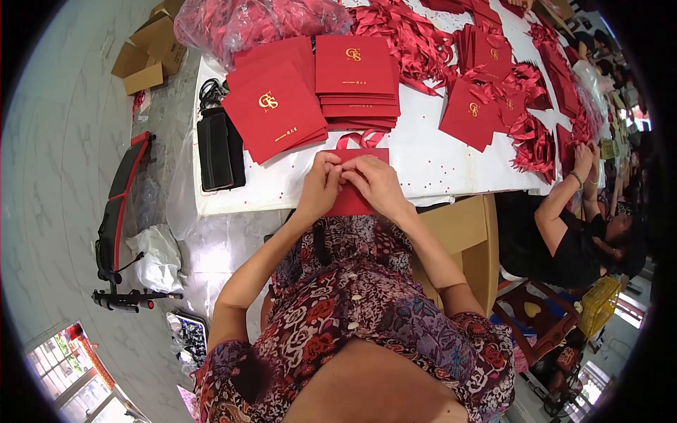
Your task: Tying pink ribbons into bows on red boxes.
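A red paper gift bag [352, 205] lies at the table's near edge, right in front of me. Its shiny red ribbon [364, 139] loops out beyond the bag's far edge. Over the bag, my left hand [321, 185] pinches with curled fingers. My right hand [374, 181] meets it there, thumb and fingertips also pressed together. Whatever sits between the fingertips is too small and covered to make out. Just beyond are two piles of flat red bags with gold print, a left pile [271, 106] and a right pile [356, 67].
A black pouch [215, 148] lies on the white-covered table [423, 166], left of the piles. Red ribbons [405, 42] heap at the back, beside a clear plastic sack [247, 25]. A cardboard box [462, 240] stands by my right arm. Farther right, another person [578, 225] works.
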`<state>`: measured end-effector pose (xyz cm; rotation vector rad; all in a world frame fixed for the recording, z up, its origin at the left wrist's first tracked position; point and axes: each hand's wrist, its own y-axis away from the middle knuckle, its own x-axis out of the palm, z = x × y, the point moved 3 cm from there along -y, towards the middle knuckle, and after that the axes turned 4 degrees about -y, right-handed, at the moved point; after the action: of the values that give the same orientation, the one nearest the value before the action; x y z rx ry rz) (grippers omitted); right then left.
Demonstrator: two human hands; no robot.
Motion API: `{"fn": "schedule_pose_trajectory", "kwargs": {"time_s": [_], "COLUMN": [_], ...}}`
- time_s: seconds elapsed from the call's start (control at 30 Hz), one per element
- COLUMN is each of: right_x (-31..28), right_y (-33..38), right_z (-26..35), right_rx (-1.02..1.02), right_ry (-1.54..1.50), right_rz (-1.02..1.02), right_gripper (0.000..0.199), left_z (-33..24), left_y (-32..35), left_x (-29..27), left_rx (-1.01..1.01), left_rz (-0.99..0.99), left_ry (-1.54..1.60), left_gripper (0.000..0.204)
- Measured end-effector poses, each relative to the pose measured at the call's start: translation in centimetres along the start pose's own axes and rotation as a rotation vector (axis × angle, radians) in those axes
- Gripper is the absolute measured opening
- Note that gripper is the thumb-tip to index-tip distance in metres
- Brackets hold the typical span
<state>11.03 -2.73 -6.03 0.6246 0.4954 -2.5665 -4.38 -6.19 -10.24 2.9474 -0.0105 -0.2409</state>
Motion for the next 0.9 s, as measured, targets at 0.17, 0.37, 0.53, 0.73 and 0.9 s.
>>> {"fn": "schedule_pose_trajectory", "kwargs": {"time_s": [0.17,0.37,0.53,0.73,0.9], "right_x": [-0.1,0.2,0.5,0.4,0.1], "right_y": [0.4,0.4,0.5,0.7,1.1], "right_z": [-1.1,-1.2,-2.0,-2.9,-2.7], "right_rx": [-0.006,0.001,0.08,0.101,0.161], "right_ry": [0.204,0.23,0.268,0.228,0.129], "right_rz": [-0.04,-0.19,-0.231,-0.229,-0.246], "right_gripper": [0.007,0.008,0.008,0.009,0.01], "left_z": [-2.2,-1.9,-2.2,-2.7,-2.8], "left_y": [0.3,-0.3,-1.2,-2.2,-2.1], "left_x": [-0.9,-0.3,0.1,-0.1,0.3], "left_rx": [0.343,0.258,0.401,0.43,0.456], "left_rz": [-0.258,-0.137,-0.036,0.057,0.06], "left_ry": [-0.716,-0.823,-0.821,-0.774,-0.759], "left_gripper": [0.029,0.046,0.049,0.044,0.039]}}
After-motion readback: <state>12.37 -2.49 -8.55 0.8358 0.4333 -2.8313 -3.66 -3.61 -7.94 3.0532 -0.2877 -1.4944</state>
